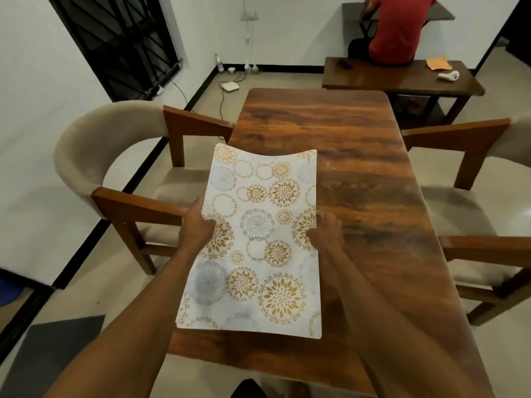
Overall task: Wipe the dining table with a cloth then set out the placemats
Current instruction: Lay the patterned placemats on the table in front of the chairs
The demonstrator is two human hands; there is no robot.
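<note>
A white placemat (255, 245) printed with gold and grey flower circles is held lengthwise above the near left part of the wooden dining table (359, 168). My left hand (198, 225) grips its left edge and my right hand (326, 231) grips its right edge, both about halfway along. The mat bows slightly, its far end curling up. No cloth is in sight.
Padded wooden chairs stand at the table's left (120, 168) and right (488, 196). Beyond the far end is a wooden bench (402, 79) with a person in a red shirt (396, 33) sitting on it, an orange paper and a small white object beside them. A grey floor mat (54, 354) lies at bottom left.
</note>
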